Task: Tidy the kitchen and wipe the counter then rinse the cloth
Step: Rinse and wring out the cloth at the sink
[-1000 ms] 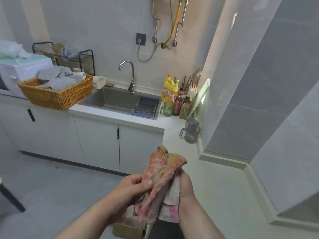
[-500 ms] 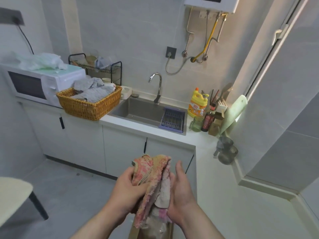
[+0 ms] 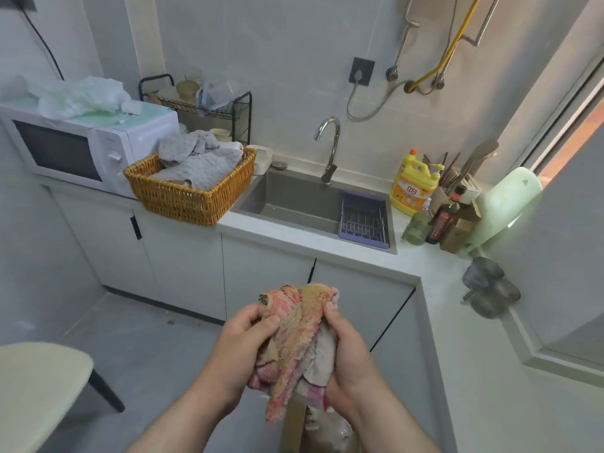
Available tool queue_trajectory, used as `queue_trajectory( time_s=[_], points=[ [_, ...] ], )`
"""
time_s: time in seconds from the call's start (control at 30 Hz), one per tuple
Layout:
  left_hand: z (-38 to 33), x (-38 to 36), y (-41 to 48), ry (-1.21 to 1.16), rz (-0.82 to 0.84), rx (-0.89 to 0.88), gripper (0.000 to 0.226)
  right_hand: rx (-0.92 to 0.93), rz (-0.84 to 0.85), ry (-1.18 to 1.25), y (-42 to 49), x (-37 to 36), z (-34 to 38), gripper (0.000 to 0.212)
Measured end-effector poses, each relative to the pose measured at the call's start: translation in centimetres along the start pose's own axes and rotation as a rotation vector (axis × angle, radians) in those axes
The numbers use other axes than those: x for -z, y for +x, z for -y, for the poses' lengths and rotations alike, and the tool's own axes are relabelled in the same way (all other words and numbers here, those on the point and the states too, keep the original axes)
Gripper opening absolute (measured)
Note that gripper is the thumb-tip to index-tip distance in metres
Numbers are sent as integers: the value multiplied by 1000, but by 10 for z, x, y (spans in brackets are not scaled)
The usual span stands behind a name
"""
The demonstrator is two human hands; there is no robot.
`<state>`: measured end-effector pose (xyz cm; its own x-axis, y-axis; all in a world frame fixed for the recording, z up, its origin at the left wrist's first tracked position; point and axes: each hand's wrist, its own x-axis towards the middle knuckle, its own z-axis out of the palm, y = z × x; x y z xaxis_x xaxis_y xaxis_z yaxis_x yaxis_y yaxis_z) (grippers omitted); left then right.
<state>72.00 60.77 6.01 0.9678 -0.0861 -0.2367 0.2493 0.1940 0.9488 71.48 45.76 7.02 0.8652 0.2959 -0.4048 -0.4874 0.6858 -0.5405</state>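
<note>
Yellow 立白 bottle (image 3: 412, 188) on counter (image 3: 287, 237)

Bunched pink-and-tan cloth (image 3: 295, 341) hangs in front of the counter (image 3: 434, 308).

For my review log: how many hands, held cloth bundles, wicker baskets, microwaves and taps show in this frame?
Hands: 2, the left hand and the right hand
Cloth bundle, gripped by both hands: 1
Wicker basket: 1
Microwave: 1
Tap: 1
Total: 6
</note>
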Motion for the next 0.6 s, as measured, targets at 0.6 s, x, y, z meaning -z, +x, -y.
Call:
queue_trajectory(
  time_s=[0.6],
  points=[
    [-62,-12,243,67,2,13,21,27,-10,-11,225,12,120,59]
  ],
)
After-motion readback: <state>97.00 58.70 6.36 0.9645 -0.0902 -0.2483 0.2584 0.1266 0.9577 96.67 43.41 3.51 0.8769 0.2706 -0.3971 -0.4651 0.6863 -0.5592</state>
